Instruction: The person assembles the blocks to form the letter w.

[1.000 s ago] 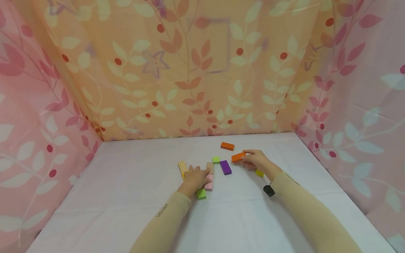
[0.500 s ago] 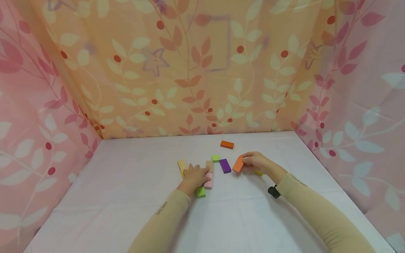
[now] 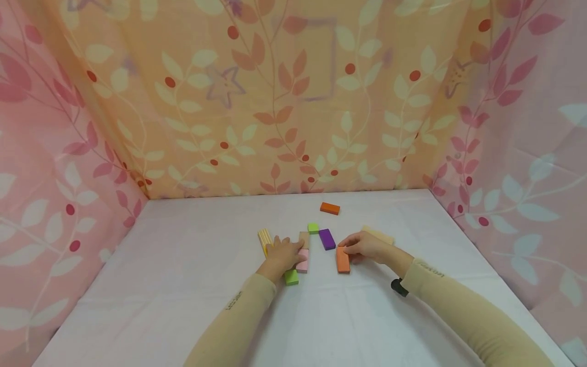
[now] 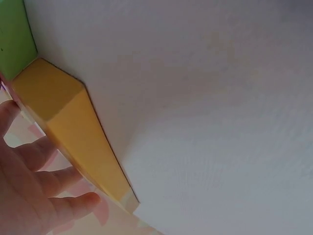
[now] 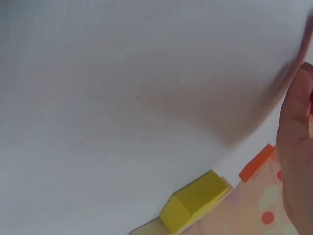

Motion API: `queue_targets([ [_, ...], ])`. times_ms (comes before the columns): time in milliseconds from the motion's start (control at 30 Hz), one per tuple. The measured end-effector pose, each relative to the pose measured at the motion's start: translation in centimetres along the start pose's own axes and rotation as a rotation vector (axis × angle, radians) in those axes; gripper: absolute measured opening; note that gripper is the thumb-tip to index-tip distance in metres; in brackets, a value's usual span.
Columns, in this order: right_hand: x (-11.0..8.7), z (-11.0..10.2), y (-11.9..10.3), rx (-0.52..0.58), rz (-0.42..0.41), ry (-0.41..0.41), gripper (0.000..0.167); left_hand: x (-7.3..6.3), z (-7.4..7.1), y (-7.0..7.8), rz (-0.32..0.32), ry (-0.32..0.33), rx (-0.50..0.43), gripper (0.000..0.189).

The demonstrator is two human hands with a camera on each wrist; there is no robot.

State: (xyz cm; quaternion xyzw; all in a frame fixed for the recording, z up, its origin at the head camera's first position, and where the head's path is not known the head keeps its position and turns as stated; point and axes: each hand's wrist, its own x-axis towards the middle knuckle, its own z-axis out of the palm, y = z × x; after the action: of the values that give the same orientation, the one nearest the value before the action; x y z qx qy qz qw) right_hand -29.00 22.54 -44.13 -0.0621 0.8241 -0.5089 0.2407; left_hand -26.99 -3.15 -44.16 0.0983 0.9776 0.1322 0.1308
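Note:
My right hand (image 3: 370, 248) pinches an orange block (image 3: 343, 261) at its far end, right of the row of blocks. The block's long side points toward me. My left hand (image 3: 282, 259) rests over the row with its fingers spread, near a tan block (image 3: 304, 239) and a pink block (image 3: 302, 261). A green block (image 3: 291, 278) shows by the left wrist. In the left wrist view, the fingers extend along the far side of a yellow block (image 4: 93, 142); a green block (image 4: 17, 39) adjoins it. Part of the row lies hidden under that hand.
A purple block (image 3: 327, 239) and a small green block (image 3: 313, 228) lie between the hands. Farther back is another orange block (image 3: 330, 208). A pale block (image 3: 379, 235) sits behind the right hand, and the right wrist view shows a yellow block (image 5: 195, 198). Patterned cloth (image 3: 293, 102) encloses the table.
My right hand has drawn the orange block toward me and turned it from crosswise to lengthwise. The pale block behind that hand has come into view. My left hand has stayed in place.

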Motion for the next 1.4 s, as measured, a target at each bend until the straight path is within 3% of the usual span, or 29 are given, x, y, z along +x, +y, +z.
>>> queue_targets([
  [133,0.0,0.7,0.2,-0.120,-0.060,0.047,0.029,0.0,0.1,0.0,-0.002,0.004,0.004,0.055],
  [233,-0.3,1.0,0.4,-0.248,-0.097,0.086,0.040,0.1,0.2,0.0,0.002,0.008,0.005,0.055],
  [400,-1.5,1.6,1.0,-0.459,-0.132,0.049,0.063,0.2,0.3,-0.1,0.003,0.016,0.016,0.055],
  [533,-1.9,2.0,1.5,-0.557,-0.207,0.008,0.065,0.1,0.2,0.0,-0.002,0.010,0.013,0.055],
  [667,-1.8,2.0,1.4,-0.570,-0.248,-0.023,0.061,0.0,0.1,0.1,-0.008,0.001,0.004,0.055],
  [1400,-0.9,2.0,1.3,-0.532,-0.197,-0.035,0.057,0.1,0.1,0.2,-0.020,-0.020,0.014,0.055],
])
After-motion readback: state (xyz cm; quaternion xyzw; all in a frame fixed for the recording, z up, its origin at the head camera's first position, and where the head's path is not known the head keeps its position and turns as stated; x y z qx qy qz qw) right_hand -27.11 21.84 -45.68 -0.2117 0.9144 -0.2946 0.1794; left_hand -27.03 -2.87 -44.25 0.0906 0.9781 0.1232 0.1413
